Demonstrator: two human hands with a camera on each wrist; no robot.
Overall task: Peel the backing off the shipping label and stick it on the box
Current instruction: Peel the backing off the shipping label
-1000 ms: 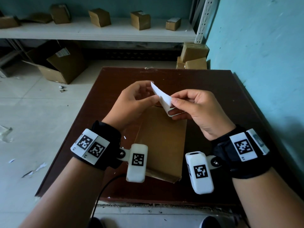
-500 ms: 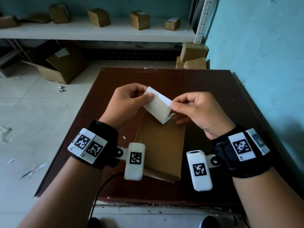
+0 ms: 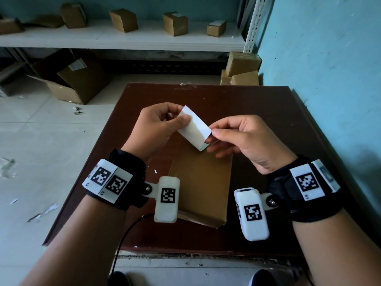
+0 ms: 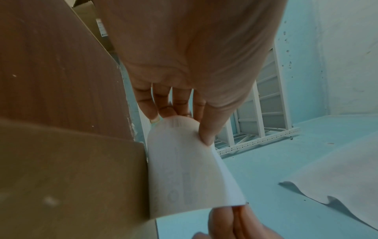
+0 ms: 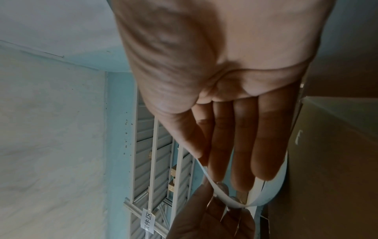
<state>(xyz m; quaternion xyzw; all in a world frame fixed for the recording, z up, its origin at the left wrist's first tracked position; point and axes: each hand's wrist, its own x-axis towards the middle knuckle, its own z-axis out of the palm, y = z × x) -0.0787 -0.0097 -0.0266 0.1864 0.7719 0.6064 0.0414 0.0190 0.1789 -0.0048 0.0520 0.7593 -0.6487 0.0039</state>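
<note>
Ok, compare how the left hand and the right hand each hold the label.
The left hand pinches the label at its far end; the right hand pinches the near end. The left hand's fingers curl in, the right's lower fingers extend underneath. Both hold it above the box.

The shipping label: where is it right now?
In the head view the shipping label is held in the air at centre, pinched between the left hand and right hand, above the far end of the box.

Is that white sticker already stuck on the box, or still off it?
Still off. The shipping label is held in the air between the left hand and right hand, above the flat brown box on the table.
</note>
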